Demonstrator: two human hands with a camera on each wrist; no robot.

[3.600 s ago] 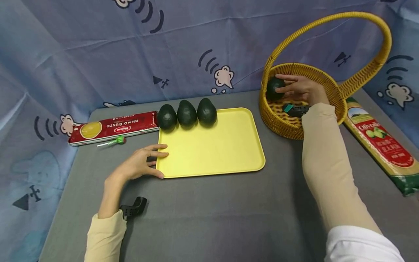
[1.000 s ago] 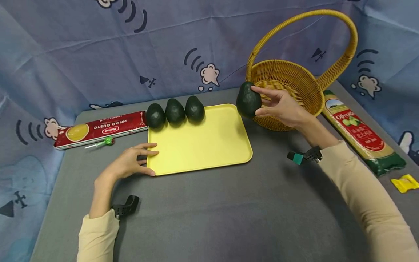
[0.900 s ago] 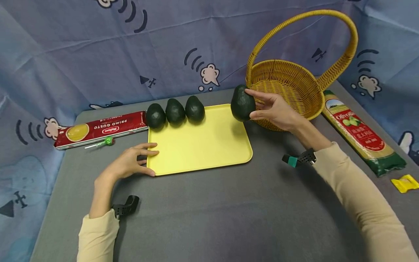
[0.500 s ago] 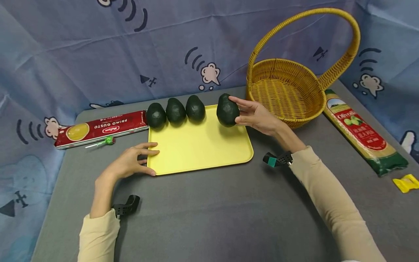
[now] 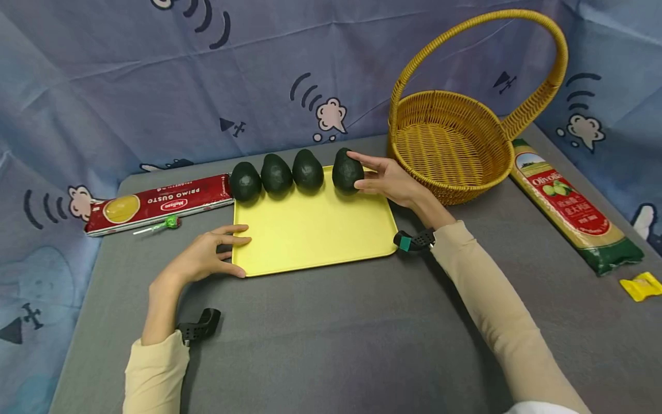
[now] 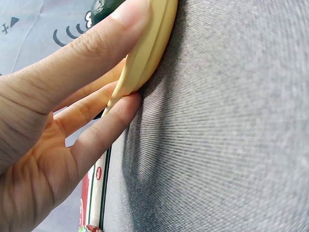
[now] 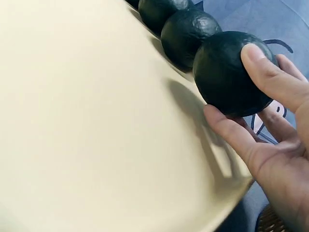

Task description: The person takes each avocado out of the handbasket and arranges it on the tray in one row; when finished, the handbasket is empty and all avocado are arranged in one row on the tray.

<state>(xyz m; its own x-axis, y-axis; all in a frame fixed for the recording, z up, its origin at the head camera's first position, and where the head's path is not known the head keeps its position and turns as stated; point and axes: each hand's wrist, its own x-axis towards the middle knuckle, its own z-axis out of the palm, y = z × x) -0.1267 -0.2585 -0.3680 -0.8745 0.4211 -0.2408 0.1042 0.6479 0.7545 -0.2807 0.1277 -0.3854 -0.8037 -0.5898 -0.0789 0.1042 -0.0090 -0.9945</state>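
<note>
My right hand [image 5: 393, 181] grips a dark green avocado [image 5: 345, 173] from its right side, over the back right part of the yellow tray [image 5: 310, 236]. In the right wrist view that avocado [image 7: 223, 79] is between thumb and fingers, and its shadow falls on the tray apart from it. Three other avocados stand in a row at the tray's back left; the nearest of them [image 5: 308, 171] has a gap to the held one. My left hand [image 5: 201, 259] holds the tray's left front corner, its thumb [image 6: 104, 36] against the rim and fingers at the edge.
A yellow wicker basket [image 5: 439, 155] with a tall handle stands at the back right. Beside it lies an Olivoilà pasta bag [image 5: 574, 207] and a yellow wrapped candy [image 5: 641, 286]. A red spaghetti pack [image 5: 160, 202] and green lollipop [image 5: 168, 223] lie at left.
My right hand has lifted the avocado out of the basket and carried it left over the tray, then lowered it towards the row. The left hand has stayed at the tray's corner.
</note>
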